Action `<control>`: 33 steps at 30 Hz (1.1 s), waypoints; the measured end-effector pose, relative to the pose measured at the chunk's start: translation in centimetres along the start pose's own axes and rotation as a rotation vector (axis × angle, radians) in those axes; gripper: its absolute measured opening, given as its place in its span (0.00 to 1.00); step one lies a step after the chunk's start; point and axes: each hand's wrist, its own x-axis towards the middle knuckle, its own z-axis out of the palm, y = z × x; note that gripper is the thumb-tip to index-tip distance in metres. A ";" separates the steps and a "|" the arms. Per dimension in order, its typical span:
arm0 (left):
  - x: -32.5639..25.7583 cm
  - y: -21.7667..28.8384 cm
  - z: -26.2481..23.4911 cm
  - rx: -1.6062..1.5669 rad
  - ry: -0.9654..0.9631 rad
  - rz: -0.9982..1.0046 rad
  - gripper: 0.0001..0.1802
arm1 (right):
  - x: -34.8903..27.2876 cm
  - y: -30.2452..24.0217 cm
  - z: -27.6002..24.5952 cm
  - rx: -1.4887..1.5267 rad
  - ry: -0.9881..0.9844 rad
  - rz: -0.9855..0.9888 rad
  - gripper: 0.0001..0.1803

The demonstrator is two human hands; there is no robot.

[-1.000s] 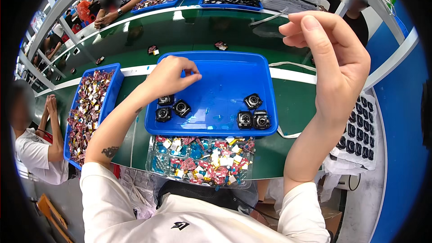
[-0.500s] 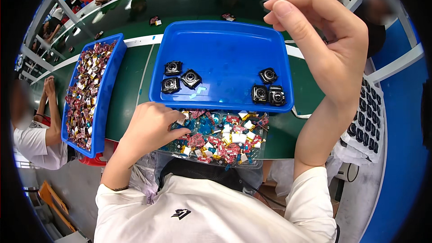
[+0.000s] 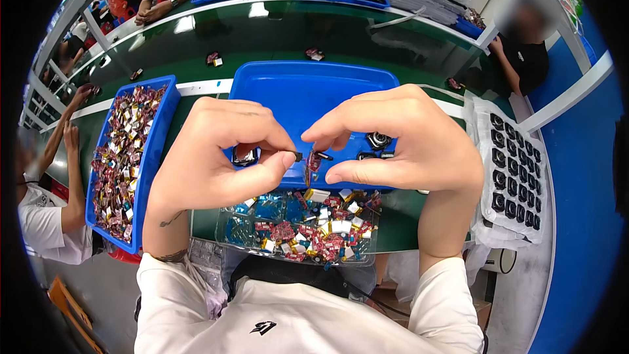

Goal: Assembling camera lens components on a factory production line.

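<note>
My left hand (image 3: 219, 157) and my right hand (image 3: 400, 141) meet in front of me over the blue tray (image 3: 308, 85). My right thumb and forefinger pinch a small red flat part (image 3: 310, 165) held on edge. My left thumb and forefinger pinch a small dark piece (image 3: 295, 155) right beside it, the two nearly touching. A few small black square components (image 3: 378, 139) lie in the tray, partly hidden behind my hands. Below my hands a clear bin (image 3: 301, 226) holds several red, blue and white small parts.
A long blue tray (image 3: 154, 151) full of red-wrapped parts stands at my left. At the right lies a white sheet (image 3: 514, 177) with rows of black components. Other people work at the far side, at the left and at the right of the green bench (image 3: 262, 33).
My left hand has come up out of the clear bin with a small piece. My right hand has dropped from up high to meet it over the tray.
</note>
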 end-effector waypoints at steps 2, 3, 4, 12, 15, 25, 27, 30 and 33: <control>0.9 0.2 -0.4 -0.079 0.093 -0.024 0.05 | 0.1 -0.1 -0.1 0.011 0.045 -0.028 0.14; 1.2 -0.4 -0.8 -0.076 0.102 0.054 0.02 | 0.2 -0.3 -0.2 0.031 0.084 -0.020 0.14; 1.3 -0.6 -0.8 -0.076 0.106 0.067 0.02 | 0.3 -0.3 -0.1 0.060 0.120 -0.008 0.13; 1.6 -1.6 -0.9 -0.102 0.130 0.091 0.02 | 1.3 0.7 0.2 0.008 0.147 0.091 0.12; 1.5 -1.8 -1.1 -0.139 0.109 0.077 0.03 | 1.6 1.3 0.4 0.093 0.117 0.086 0.09; 1.4 -2.5 -0.9 -0.332 0.177 -0.200 0.05 | 1.9 1.1 1.2 0.711 0.511 0.213 0.05; 1.4 -2.3 -0.6 -0.265 0.219 -0.167 0.06 | 2.0 1.4 1.6 0.698 0.589 0.222 0.05; 1.7 -3.1 0.5 0.146 0.516 0.163 0.16 | 2.6 1.5 2.5 0.722 0.705 0.252 0.05; 2.2 -2.7 1.0 0.352 0.624 0.353 0.19 | 2.8 1.5 3.3 0.763 0.708 0.194 0.06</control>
